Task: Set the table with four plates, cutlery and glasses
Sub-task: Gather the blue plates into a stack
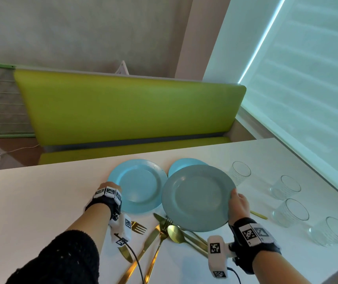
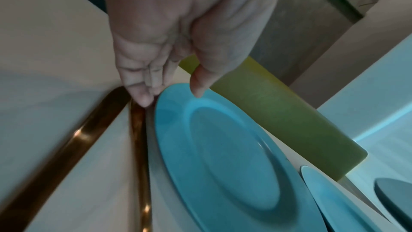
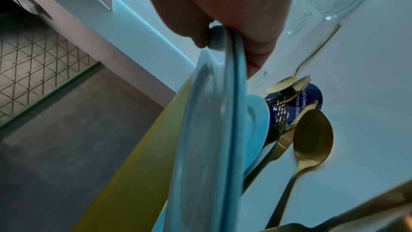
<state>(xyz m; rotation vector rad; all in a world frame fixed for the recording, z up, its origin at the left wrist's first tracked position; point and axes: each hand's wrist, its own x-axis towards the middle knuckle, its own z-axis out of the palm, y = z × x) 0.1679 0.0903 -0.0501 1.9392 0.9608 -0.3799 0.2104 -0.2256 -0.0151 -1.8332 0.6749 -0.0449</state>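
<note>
Under held plate (image 1: pixel 197 197): gold cutlery (image 1: pixel 159 238), glasses (image 1: pixel 291 210) nearby.

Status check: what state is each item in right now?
Light blue round plate: on table, left hand pinching rim.
Grey-blue round plate: lifted, gripped by right hand.
Second light blue plate: flat, half hidden.
Four clear glasses: upright, empty.
Gold metal cutlery: heaped loose.

Both forearms reach forward; left hand (image 2: pixel 169 27) pinches, right hand (image 1: pixel 238 203) grips, thumb uppermost.

Dining nook: green bench (image 1: pixel 131 111), white table (image 1: pixel 41 191).
</note>
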